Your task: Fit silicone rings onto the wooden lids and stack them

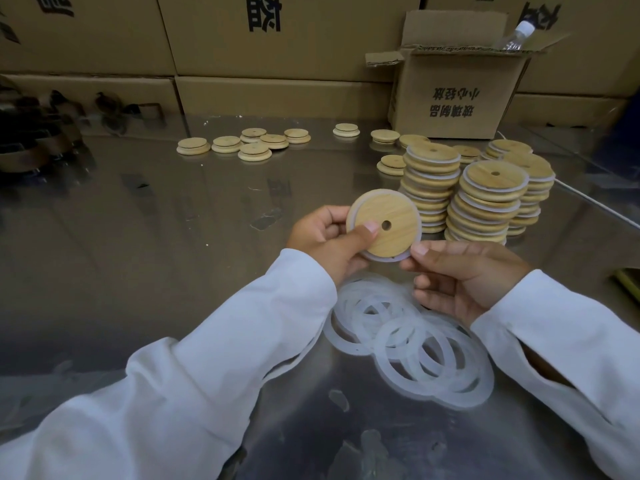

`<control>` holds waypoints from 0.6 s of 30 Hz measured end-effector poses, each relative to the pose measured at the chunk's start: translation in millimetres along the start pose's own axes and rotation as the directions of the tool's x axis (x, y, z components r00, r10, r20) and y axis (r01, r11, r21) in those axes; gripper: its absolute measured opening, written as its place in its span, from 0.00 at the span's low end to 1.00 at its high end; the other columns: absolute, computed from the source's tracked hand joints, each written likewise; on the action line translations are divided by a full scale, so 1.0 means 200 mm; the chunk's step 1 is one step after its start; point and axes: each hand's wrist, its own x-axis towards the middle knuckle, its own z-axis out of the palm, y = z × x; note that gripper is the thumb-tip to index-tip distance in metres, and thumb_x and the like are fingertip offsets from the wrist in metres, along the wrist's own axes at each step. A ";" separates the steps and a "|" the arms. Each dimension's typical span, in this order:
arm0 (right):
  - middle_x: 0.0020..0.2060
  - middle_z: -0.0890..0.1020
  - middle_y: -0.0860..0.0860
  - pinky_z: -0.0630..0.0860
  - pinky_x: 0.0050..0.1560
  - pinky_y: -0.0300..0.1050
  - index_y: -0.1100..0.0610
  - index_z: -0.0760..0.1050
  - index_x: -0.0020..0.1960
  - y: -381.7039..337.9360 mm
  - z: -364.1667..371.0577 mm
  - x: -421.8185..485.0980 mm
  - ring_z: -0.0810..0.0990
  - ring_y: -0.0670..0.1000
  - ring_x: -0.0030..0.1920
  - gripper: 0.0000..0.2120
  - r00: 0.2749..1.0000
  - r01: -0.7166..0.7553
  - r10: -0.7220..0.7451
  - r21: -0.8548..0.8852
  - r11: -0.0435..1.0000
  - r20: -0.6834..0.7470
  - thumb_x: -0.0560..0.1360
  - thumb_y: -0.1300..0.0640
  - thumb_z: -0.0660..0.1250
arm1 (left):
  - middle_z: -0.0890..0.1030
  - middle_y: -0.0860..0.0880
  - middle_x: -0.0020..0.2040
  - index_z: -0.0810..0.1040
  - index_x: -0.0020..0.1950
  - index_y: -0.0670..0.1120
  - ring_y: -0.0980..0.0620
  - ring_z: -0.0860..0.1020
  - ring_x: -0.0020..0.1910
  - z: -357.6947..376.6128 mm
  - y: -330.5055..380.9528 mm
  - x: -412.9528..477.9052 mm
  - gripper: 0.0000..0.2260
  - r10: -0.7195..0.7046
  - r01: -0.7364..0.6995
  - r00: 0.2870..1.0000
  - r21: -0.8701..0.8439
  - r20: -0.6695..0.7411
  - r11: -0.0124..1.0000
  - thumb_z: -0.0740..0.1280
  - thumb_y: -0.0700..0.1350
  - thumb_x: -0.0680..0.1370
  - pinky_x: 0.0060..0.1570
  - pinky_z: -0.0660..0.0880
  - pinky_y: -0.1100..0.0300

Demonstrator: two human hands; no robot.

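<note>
Left grip (322,237) clasps the ringed lid (391,216), right grip (464,275) pinches its ring (384,258) — stacks (485,202) stand just beyond, nearer the right.

ringed wooden lid (384,225) held tilted beside stacked lids (488,202).

I see a shiny metal table (173,237) carrying loose wooden lids (258,152) upper centre, ringed lid stacks (485,202) centre right, silicone rings (415,341) lower centre, an open carton (457,98) upper right.
</note>
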 end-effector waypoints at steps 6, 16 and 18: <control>0.28 0.79 0.54 0.75 0.24 0.37 0.61 0.77 0.41 0.00 0.00 -0.01 0.77 0.46 0.25 0.07 0.999 0.001 -0.007 -0.104 0.995 -0.053 0.64 0.63 0.72 | 0.80 0.44 0.39 0.76 0.42 0.42 0.47 0.80 0.40 -0.01 0.00 0.02 0.04 -0.040 0.041 0.995 0.010 -0.095 0.999 0.67 0.33 0.73 0.42 0.80 0.54; 0.31 0.78 0.54 0.74 0.23 0.36 0.60 0.75 0.42 -0.02 -0.01 0.00 0.75 0.45 0.23 0.03 0.994 0.018 -0.036 -0.170 0.985 -0.104 0.70 0.64 0.69 | 0.79 0.51 0.41 0.77 0.48 0.49 0.51 0.78 0.43 -0.09 -0.03 0.22 0.07 0.177 -0.010 0.960 0.606 -0.216 0.795 0.71 0.43 0.72 0.39 0.71 0.65; 0.31 0.78 0.54 0.73 0.23 0.36 0.60 0.75 0.42 -0.02 0.00 0.01 0.74 0.45 0.23 0.03 0.994 0.021 -0.040 -0.181 0.983 -0.103 0.70 0.63 0.69 | 0.80 0.49 0.46 0.75 0.51 0.47 0.49 0.78 0.47 -0.09 -0.05 0.28 0.09 0.144 0.046 0.960 0.642 -0.240 0.766 0.70 0.45 0.73 0.45 0.72 0.60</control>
